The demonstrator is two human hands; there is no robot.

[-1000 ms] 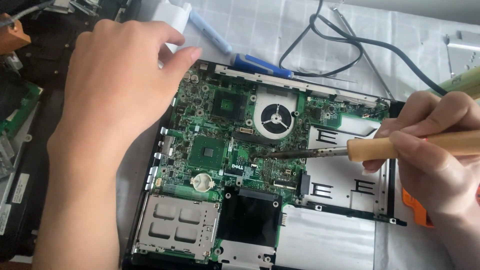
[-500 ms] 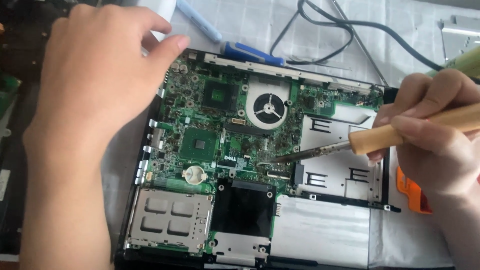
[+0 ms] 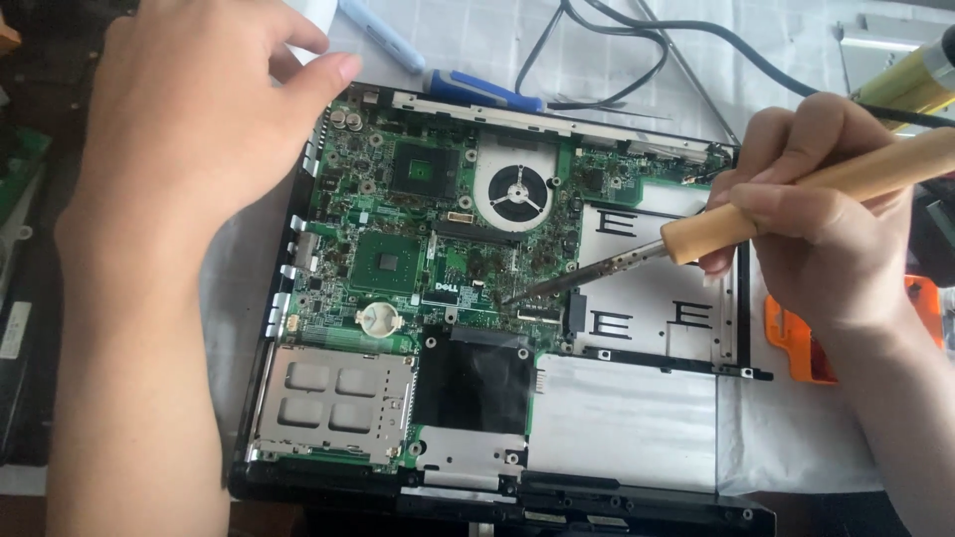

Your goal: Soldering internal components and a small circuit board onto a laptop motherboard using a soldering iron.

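An opened laptop base lies in front of me with its green circuit board (image 3: pixel 398 229) bare, a round fan (image 3: pixel 514 191) near the top middle and a coin cell (image 3: pixel 378 317) lower left. My right hand (image 3: pixel 816 229) grips a soldering iron by its wooden handle (image 3: pixel 796 199). Its metal tip (image 3: pixel 512 297) touches the board just below the middle, beside a small connector. My left hand (image 3: pixel 189 129) rests at the laptop's upper left corner, fingers curled over the edge, holding nothing loose.
A blue-handled screwdriver (image 3: pixel 482 91) and a pale blue pen (image 3: pixel 383 35) lie above the laptop, with black cables (image 3: pixel 617 45) looping past. An orange tool (image 3: pixel 796 338) sits at the right, under my wrist. Dark electronics parts (image 3: pixel 25 199) crowd the left edge.
The view has drifted, so the laptop sits slightly lower and left in the picture. The iron's tip stays on the same spot of the board; both hands keep their holds.
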